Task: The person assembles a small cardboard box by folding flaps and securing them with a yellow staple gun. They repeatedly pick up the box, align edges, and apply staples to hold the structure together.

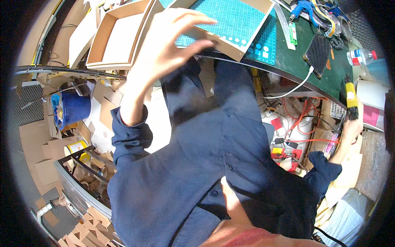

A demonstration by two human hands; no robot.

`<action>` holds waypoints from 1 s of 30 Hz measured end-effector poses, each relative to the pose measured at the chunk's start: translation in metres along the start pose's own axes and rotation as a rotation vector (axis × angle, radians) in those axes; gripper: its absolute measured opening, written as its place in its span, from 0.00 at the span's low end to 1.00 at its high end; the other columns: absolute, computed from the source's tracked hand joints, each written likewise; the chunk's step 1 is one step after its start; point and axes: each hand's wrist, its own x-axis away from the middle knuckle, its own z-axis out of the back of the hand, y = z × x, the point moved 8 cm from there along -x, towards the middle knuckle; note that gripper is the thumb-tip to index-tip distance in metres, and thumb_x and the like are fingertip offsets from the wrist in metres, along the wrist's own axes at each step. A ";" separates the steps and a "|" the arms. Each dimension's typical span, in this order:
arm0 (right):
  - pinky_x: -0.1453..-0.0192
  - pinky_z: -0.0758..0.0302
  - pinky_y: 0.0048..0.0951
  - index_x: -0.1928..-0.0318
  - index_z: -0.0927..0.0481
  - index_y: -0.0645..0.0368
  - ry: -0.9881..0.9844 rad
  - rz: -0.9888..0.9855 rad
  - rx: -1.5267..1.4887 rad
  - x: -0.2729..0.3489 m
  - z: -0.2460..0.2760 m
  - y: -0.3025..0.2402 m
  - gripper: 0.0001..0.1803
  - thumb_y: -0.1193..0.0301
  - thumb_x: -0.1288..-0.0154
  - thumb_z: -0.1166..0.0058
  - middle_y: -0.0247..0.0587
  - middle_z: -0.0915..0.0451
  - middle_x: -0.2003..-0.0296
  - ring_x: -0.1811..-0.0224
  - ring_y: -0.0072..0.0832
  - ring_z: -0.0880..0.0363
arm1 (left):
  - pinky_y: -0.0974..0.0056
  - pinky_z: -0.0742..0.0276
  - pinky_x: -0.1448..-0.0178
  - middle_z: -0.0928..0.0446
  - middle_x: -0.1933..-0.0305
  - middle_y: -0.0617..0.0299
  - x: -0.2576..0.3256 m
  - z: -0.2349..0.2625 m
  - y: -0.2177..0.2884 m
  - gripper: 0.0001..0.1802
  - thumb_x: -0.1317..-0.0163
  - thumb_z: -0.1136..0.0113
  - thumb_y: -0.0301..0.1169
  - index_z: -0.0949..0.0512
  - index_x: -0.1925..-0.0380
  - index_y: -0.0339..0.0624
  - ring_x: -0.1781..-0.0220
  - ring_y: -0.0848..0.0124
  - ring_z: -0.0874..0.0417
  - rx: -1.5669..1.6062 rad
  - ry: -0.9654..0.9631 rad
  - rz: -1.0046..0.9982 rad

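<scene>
My left hand (166, 45) is raised at the table's near edge, thumb and fingers apart with nothing between them. Beside its fingertips is an open cardboard frame (232, 50), its walls standing around a bare stretch of the teal cutting mat (267, 43). Left of that hand sits a shallow cardboard box (94, 55) with a white inside. Far to the right, my right hand (354, 125) is closed around a long yellow-and-black tool (351, 99) at the table's right end. The tool's exact kind is hard to make out.
On the green table (304, 80) lie a black phone (316, 53) with a white cable, a steel ruler (284, 24), a green-labelled small item (292, 33) and a blue glue gun (302, 8). A plastic bottle (361, 57) is at the right. A blue bucket (74, 108) stands lower left.
</scene>
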 end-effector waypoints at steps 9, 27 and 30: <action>0.38 0.26 0.35 0.40 0.23 0.57 -0.107 0.050 -0.115 -0.029 -0.041 -0.024 0.28 0.85 0.42 0.44 0.46 0.19 0.45 0.43 0.44 0.20 | 0.61 0.33 0.39 0.16 0.62 0.69 -0.004 -0.057 0.017 0.11 0.43 0.27 0.36 0.16 0.61 0.49 0.58 0.67 0.18 0.062 -0.025 -0.150; 0.23 0.40 0.33 0.31 0.31 0.59 -0.466 0.086 -0.375 -0.036 -0.056 -0.019 0.39 0.85 0.46 0.41 0.44 0.29 0.32 0.29 0.36 0.32 | 0.68 0.21 0.52 0.13 0.61 0.56 0.038 0.010 0.010 0.09 0.39 0.35 0.17 0.16 0.59 0.36 0.58 0.69 0.13 0.164 0.250 -0.002; 0.22 0.41 0.38 0.28 0.34 0.57 -0.349 0.201 -0.150 -0.026 -0.033 -0.045 0.38 0.81 0.40 0.41 0.46 0.31 0.31 0.27 0.42 0.35 | 0.62 0.23 0.45 0.15 0.62 0.57 0.040 0.032 -0.003 0.06 0.34 0.38 0.22 0.16 0.58 0.36 0.55 0.64 0.15 -0.052 0.079 -0.006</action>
